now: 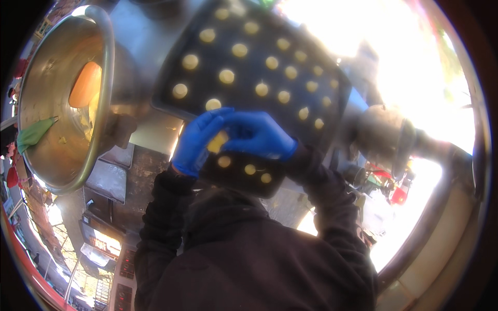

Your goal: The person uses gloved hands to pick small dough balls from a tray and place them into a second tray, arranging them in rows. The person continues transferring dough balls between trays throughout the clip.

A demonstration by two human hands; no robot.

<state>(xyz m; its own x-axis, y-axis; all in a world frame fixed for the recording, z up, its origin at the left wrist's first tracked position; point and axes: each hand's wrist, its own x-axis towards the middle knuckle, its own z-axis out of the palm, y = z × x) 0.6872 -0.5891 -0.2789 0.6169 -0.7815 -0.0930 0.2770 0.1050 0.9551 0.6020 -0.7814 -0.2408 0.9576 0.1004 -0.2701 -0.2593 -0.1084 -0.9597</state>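
A lump of pale yellow dough (218, 142) shows between my two hands, both in blue gloves. My left hand (197, 142) closes around it from the left. The curled fingers and thumb of my right hand (258, 135) meet it from the other side, hiding part of it. Both hands are over the near part of a black baking tray (249, 103). Small round dough balls (226, 76) sit spaced apart in rows across the tray. Between my hands and body, several more balls (250, 169) lie along its near edge.
On the left stands a large metal bowl (50, 155) holding an orange scraper (85, 85), yellow dough remains (93, 107) and a green tool or cloth (37, 134). A rounded metal machine part (383, 136) is right of the tray. Flat metal trays (105, 180) lie lower left.
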